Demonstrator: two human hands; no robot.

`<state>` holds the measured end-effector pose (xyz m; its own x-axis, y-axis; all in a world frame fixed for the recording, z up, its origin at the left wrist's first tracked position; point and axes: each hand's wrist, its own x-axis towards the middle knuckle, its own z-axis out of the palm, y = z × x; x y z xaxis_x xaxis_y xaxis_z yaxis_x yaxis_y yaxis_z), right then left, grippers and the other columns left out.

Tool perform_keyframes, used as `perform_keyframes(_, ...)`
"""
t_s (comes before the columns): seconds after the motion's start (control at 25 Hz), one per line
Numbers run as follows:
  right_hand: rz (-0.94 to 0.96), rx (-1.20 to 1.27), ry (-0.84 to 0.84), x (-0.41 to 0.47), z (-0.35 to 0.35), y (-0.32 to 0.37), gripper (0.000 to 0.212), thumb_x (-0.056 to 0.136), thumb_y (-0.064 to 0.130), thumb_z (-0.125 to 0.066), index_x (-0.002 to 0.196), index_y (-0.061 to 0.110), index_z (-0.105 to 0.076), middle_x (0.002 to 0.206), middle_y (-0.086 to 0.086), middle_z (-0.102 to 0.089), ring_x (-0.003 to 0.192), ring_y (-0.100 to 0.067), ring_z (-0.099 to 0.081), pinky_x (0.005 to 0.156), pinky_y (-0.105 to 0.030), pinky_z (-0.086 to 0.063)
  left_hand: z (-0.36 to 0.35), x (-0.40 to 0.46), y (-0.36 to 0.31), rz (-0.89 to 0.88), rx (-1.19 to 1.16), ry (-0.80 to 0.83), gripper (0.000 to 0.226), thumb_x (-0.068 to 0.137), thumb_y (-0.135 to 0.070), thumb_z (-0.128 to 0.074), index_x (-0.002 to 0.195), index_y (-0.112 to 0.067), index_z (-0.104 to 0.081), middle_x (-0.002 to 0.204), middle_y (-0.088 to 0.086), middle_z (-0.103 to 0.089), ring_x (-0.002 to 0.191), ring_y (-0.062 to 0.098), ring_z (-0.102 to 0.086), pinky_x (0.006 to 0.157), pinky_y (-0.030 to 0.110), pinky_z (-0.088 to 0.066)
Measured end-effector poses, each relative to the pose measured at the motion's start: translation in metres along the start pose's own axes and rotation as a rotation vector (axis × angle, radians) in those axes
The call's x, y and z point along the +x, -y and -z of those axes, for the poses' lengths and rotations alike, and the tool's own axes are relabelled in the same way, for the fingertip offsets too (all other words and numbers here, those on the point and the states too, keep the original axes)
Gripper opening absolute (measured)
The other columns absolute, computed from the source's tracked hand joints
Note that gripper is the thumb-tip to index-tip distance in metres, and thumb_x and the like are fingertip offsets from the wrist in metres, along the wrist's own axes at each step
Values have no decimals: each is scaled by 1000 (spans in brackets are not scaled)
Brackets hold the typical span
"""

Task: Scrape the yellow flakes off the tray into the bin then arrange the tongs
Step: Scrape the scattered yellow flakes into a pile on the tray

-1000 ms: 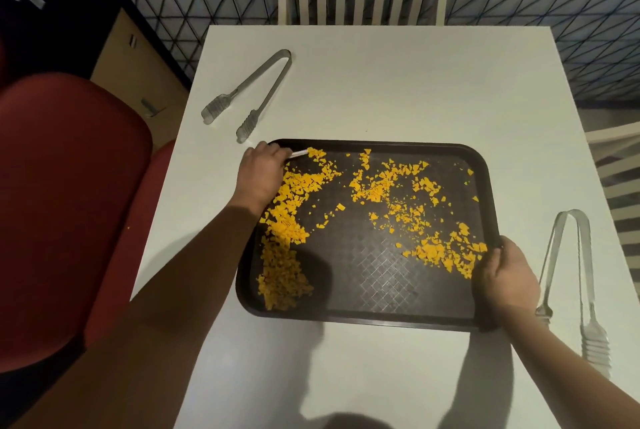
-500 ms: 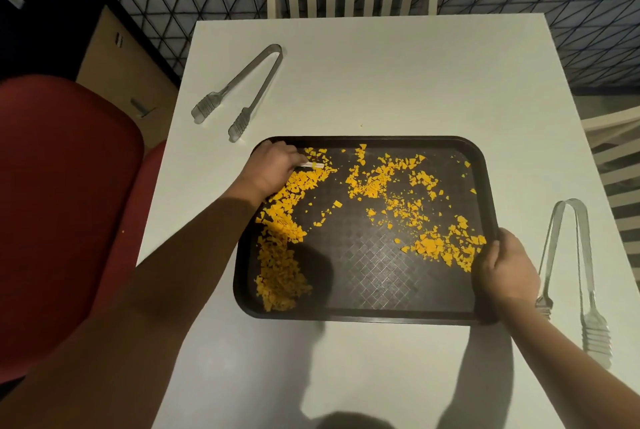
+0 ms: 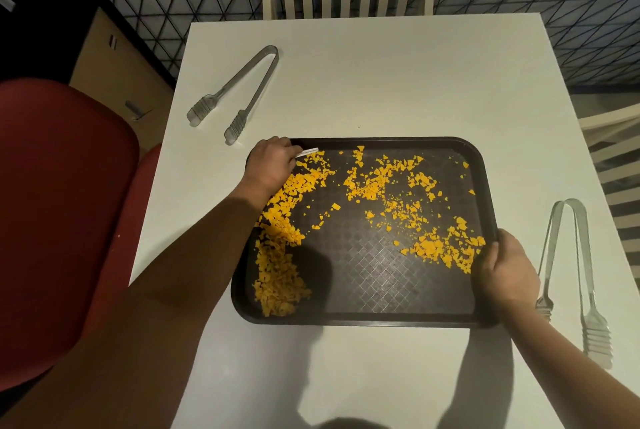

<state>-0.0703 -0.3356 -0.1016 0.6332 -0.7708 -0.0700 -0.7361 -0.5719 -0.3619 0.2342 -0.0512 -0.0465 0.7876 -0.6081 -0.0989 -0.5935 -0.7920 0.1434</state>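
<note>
Off my left, a red rounded chair seat (image 3: 62, 221) sits beside the white table (image 3: 381, 82), its matte top smooth. On the table's far-left part lie grey tongs (image 3: 239, 89), thin springy arms splayed from a bent hinge, ribbed tips pointing toward me; I judge they wait for the arranging step. My left hand (image 3: 272, 165) curls around a small pale scraper (image 3: 306, 152) at the far-left corner of the tray, so the blade's edge can rake flakes along the surface. The dark tray (image 3: 381, 319) lies flat on the table, rectangular with rounded corners, a raised lip and a diamond-textured floor that likely snags crumbs. The yellow flakes (image 3: 280, 273) are all on the tray: brittle, angular shards, heaped thickly down the left side and scattered thinner toward the right. My right hand (image 3: 502, 273) grips the tray's right rim near the near corner, fingers wrapped over the lip, bracing it against the scraping, I'd say. Just right of it lies a second pair of tongs (image 3: 571, 273), hinge away from me. I see no bin.
</note>
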Motion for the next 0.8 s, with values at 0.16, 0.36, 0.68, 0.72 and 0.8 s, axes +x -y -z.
perform_keyframes(0.16, 2, 4, -4, 3, 2, -1, 25, 88, 34, -25, 102, 24, -44, 97, -12, -62, 74, -37, -57, 62, -33, -36, 2, 7, -9, -141, -21, 67, 31, 93, -16, -48, 120, -20, -61, 112, 8, -62, 107, 29, -53, 88, 36, -34)
perform_keyframes(0.36, 15, 5, 2, 1, 2, 0, 27, 89, 35, -25, 105, 25, -45, 99, -12, -62, 76, -38, -57, 62, -32, -37, 3, 5, 0, -132, 37, -16, 31, 94, -17, -47, 121, -19, -60, 113, 6, -64, 107, 29, -53, 85, 35, -34)
perform_keyframes(0.68, 7, 10, -15, 0, 4, 1, 27, 89, 34, -25, 103, 23, -45, 97, -11, -61, 74, -35, -55, 62, -31, -34, -3, 28, -39, -183, 39, 110, 34, 93, -17, -47, 125, -19, -57, 113, 9, -61, 106, 30, -54, 87, 37, -42)
perform_keyframes(0.72, 7, 11, -13, 0, 5, 2, 27, 88, 34, -25, 103, 23, -46, 97, -12, -61, 73, -35, -55, 62, -31, -34, -1, 26, -39, -220, 53, 118, 34, 93, -17, -47, 125, -20, -57, 112, 7, -61, 106, 28, -54, 87, 37, -41)
perform_keyframes(0.8, 8, 14, -10, 0, 6, 2, 28, 89, 34, -25, 104, 23, -46, 98, -13, -62, 75, -37, -56, 62, -32, -34, 2, 16, -32, -312, 81, 149, 33, 93, -19, -47, 123, -22, -58, 111, 5, -62, 106, 25, -53, 87, 36, -37)
